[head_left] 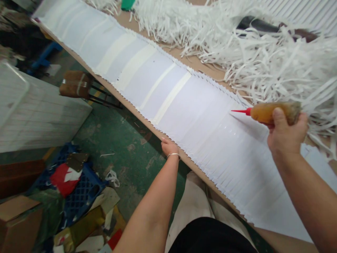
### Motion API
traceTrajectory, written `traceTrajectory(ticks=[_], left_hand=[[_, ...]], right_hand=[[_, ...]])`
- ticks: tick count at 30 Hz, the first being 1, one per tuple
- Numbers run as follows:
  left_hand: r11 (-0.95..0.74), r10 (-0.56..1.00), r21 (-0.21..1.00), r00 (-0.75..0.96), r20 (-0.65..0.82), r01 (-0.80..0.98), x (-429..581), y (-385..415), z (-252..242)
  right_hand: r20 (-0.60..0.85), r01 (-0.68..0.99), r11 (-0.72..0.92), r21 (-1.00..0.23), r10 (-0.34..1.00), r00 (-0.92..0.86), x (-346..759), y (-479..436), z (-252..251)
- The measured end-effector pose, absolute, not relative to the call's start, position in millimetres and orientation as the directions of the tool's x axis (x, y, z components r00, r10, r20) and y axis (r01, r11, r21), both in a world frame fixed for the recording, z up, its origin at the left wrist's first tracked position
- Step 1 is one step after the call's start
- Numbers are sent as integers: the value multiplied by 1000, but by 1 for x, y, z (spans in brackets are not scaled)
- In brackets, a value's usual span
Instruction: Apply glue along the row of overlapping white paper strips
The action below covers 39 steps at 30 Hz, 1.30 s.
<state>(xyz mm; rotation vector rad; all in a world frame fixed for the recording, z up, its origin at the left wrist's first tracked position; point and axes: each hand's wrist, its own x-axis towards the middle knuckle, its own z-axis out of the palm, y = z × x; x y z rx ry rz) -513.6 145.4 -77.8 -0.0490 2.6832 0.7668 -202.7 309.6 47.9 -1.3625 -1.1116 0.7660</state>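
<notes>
1. The right grip [285, 135] closes around an amber squeeze bottle [273, 113]; whether its red nozzle [240, 111] touches the fringed white paper sheet [200, 105] is unclear.
2. The left grip [170, 147] sits at the worktop [131, 109] edge, its fingertips too hidden to show any pinch.

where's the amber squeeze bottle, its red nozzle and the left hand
Amber squeeze bottle [271, 112]: head view, point on its amber body.
Red nozzle [240, 111]: head view, point on its narrow tip.
Left hand [170, 147]: head view, point on the back of the hand.
</notes>
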Motion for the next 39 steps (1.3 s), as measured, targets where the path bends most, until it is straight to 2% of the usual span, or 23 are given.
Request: traceTrajectory(ticks=[3, 7, 18, 31, 39], left_hand=[[858, 53, 497, -941, -334, -128, -514, 146, -77], [856, 79, 508, -945, -317, -99, -514, 146, -78], [855, 79, 510, -949, -305, -92, -515, 146, -82], [837, 93, 538, -943, -319, -99, -514, 144, -80], [834, 98, 539, -932, -350, -115, -514, 142, -79]], right_hand=[[58, -38, 76, -996, 936, 347, -197, 353, 39], [-12, -89, 22, -996, 931, 365, -198, 378, 31], [-54, -113, -15, -993, 933, 356, -210, 384, 18], [-97, -109, -73, -991, 968, 232, -232, 300, 35], [-173, -39, -169, -985, 952, 251, -251, 248, 34]])
